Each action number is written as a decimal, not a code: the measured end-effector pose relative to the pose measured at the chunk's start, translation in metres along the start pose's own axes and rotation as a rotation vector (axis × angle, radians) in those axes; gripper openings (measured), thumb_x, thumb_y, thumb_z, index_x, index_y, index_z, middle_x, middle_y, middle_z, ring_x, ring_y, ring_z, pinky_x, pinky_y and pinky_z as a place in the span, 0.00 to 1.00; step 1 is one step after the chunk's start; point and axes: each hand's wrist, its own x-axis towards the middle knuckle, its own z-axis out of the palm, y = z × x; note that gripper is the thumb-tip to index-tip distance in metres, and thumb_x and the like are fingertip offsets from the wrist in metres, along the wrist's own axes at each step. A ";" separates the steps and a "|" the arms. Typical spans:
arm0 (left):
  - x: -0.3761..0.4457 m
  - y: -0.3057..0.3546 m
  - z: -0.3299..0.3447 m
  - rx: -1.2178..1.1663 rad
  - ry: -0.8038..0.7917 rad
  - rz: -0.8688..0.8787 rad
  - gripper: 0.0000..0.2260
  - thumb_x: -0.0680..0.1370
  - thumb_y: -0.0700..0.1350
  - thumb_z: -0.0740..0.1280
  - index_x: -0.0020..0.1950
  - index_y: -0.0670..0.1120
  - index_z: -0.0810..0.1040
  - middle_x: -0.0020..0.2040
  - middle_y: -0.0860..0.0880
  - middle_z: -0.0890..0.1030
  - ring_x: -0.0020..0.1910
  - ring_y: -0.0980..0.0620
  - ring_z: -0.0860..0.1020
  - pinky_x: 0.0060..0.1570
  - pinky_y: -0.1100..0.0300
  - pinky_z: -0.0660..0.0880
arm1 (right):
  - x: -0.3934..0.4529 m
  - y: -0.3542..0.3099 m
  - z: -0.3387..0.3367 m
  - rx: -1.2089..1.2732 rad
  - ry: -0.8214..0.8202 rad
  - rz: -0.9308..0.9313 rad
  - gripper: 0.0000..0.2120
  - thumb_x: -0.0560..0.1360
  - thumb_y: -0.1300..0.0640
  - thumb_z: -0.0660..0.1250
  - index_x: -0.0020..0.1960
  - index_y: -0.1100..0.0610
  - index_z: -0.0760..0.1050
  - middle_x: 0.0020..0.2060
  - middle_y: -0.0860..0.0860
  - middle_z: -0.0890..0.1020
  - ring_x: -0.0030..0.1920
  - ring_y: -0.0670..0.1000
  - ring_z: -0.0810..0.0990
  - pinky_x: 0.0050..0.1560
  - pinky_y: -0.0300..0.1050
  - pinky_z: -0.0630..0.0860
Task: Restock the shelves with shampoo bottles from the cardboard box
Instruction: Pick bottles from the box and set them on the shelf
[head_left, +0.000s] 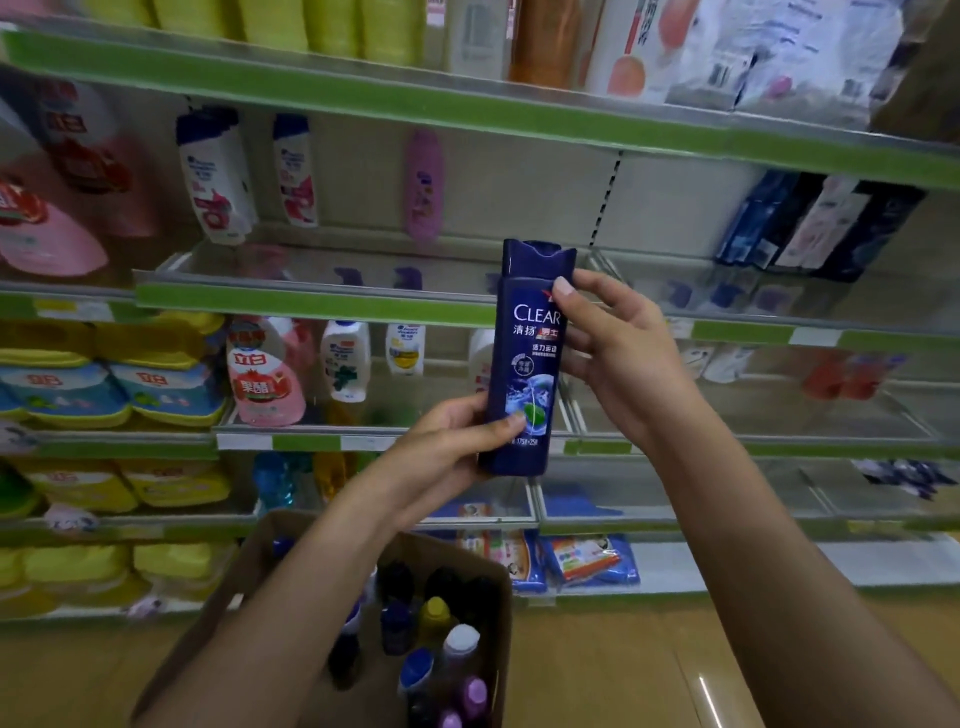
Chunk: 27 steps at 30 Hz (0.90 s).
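A dark blue shampoo bottle (527, 364) labelled CLEAR stands upright in the air in front of the shelves, held by both hands. My left hand (447, 447) grips its lower part, thumb on the front label. My right hand (618, 353) holds its upper right side, thumb near the cap. Below, an open cardboard box (249, 597) holds several upright bottles with dark, yellow, white, blue and purple caps. The green-edged shelf (311, 301) behind the bottle has bare room, with two white shampoo bottles (218, 176) and a pink bottle (425, 184) at its back.
Dark boxed products (810, 223) stand on the same shelf at the right. Pink and yellow refill pouches (156, 384) fill the left shelves. Lower shelves carry white bottles (345, 358) and blue packets (587, 561). The floor (623, 665) is tan and glossy.
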 end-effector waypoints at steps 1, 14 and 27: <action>0.005 0.001 0.002 0.057 0.040 0.019 0.17 0.69 0.41 0.70 0.57 0.44 0.77 0.52 0.47 0.83 0.52 0.50 0.81 0.55 0.56 0.78 | 0.002 0.001 -0.003 0.006 0.012 -0.008 0.09 0.76 0.59 0.67 0.56 0.58 0.75 0.43 0.53 0.84 0.42 0.50 0.83 0.40 0.43 0.80; 0.091 0.017 0.005 0.535 0.132 0.127 0.18 0.71 0.39 0.72 0.58 0.45 0.74 0.54 0.50 0.80 0.52 0.55 0.79 0.47 0.69 0.77 | 0.048 0.016 -0.047 0.072 0.119 -0.056 0.21 0.75 0.62 0.68 0.67 0.60 0.71 0.50 0.55 0.85 0.49 0.51 0.83 0.48 0.46 0.80; 0.277 0.037 0.017 0.753 0.311 0.302 0.17 0.70 0.37 0.74 0.54 0.49 0.75 0.48 0.52 0.80 0.48 0.56 0.78 0.50 0.71 0.73 | 0.209 0.022 -0.136 0.099 0.034 -0.123 0.21 0.75 0.66 0.66 0.67 0.62 0.69 0.49 0.57 0.83 0.49 0.51 0.81 0.52 0.46 0.79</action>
